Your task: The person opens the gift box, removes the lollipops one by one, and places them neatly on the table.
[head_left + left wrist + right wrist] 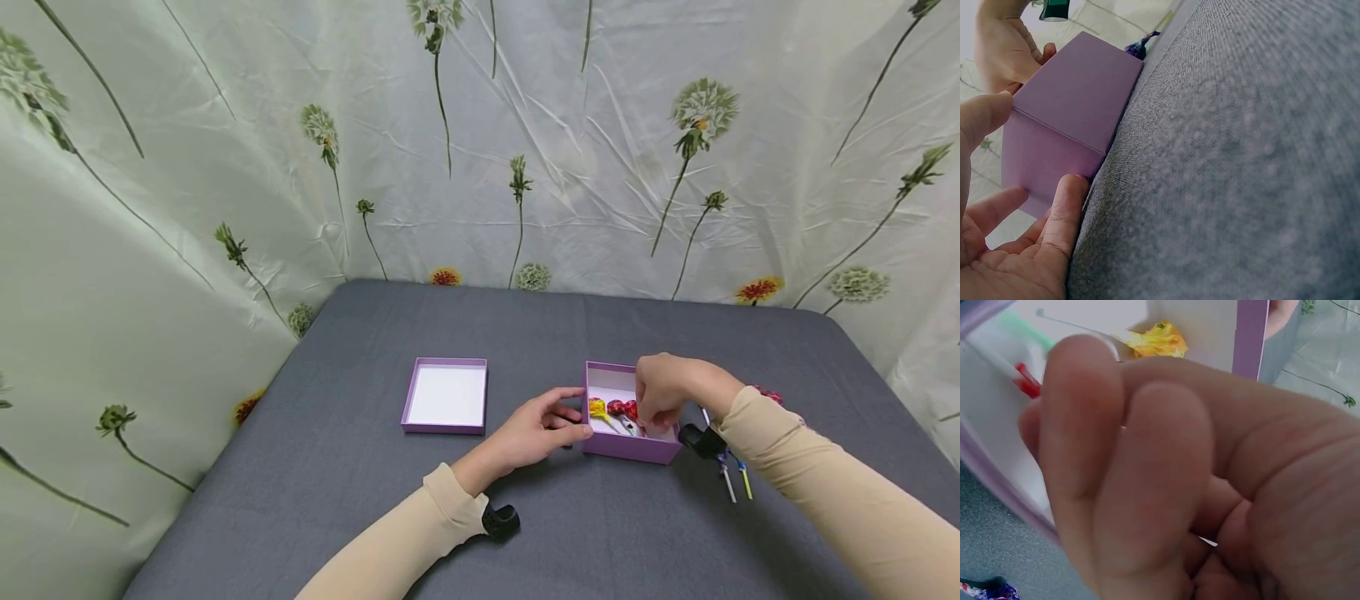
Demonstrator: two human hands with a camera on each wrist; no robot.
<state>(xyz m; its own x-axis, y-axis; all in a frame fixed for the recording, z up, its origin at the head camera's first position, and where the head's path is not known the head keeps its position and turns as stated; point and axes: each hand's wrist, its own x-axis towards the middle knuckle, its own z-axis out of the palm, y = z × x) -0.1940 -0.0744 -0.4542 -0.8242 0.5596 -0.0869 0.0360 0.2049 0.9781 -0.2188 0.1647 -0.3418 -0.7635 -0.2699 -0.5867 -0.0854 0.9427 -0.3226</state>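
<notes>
A purple box with a white inside holds a yellow-wrapped lollipop and red-wrapped lollipops. My right hand reaches down into it from the right, fingers curled and pinched together low inside. In the right wrist view a white stick with a red wrapper end runs in behind these fingers, which hide the candy. My left hand steadies the box's left side, its fairly straight fingers and thumb touching the purple wall. The yellow lollipop lies near the box's far wall in the right wrist view.
A purple-edged lid lies white side up on the grey cloth, left of the box. More lollipops lie on the cloth right of the box, partly under my right arm, among them a yellow stick and a red wrapper. A flowered curtain hangs behind.
</notes>
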